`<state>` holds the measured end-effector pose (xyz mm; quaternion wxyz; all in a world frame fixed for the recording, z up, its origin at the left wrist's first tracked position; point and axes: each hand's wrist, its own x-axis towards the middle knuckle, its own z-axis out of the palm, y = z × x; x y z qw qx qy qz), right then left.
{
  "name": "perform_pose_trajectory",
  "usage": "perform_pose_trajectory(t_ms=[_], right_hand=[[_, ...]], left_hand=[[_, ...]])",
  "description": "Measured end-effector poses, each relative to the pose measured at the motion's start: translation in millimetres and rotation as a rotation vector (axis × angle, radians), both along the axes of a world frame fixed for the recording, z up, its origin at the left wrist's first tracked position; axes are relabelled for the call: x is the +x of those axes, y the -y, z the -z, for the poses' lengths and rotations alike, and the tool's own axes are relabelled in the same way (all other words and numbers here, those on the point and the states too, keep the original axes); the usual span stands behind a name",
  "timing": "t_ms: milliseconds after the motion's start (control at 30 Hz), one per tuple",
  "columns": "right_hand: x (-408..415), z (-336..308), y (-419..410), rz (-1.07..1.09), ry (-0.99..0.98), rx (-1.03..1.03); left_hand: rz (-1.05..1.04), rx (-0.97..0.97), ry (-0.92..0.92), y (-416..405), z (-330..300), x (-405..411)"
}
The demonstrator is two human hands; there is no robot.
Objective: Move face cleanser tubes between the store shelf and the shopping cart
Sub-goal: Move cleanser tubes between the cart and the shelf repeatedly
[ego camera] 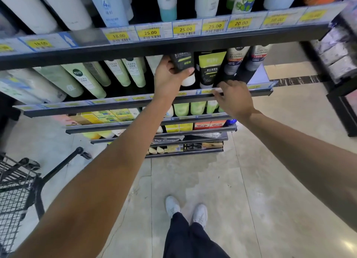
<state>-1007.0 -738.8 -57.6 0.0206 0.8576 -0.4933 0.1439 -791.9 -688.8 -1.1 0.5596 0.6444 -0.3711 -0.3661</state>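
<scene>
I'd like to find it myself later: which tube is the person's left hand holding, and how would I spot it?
Find the second shelf from the top, below the yellow price tags. Near its right end the left hand grips a black tube marked MEN. Its right neighbour is also black but carries a broad lime-green band.

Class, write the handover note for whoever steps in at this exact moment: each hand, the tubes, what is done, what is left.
Left hand: grip closed around a black MEN tube at the second shelf.
Right hand: empty, fingers resting on that shelf's front rail.
A matching black and green tube stands just to its right.
Shopping cart: lower left, no tubes visible in the part shown.
Done: one tube gripped. Left: carry it across; direction unclear.
</scene>
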Motion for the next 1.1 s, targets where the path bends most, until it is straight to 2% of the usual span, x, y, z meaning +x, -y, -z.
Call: perform_pose_trajectory(t_ms=[367,933,1100], right_hand=[[-1,6,2,-0.001,-0.008,-0.024],[-1,9,4,0.016,-0.011,-0.005],[-1,7,4,0.026,-0.040,0.089]], left_hand=[[0.087,0.174,0.281,20,32,3],[0.072,0.207,0.327,20,34,10],[0.081,0.249,0.315,10,23,7]])
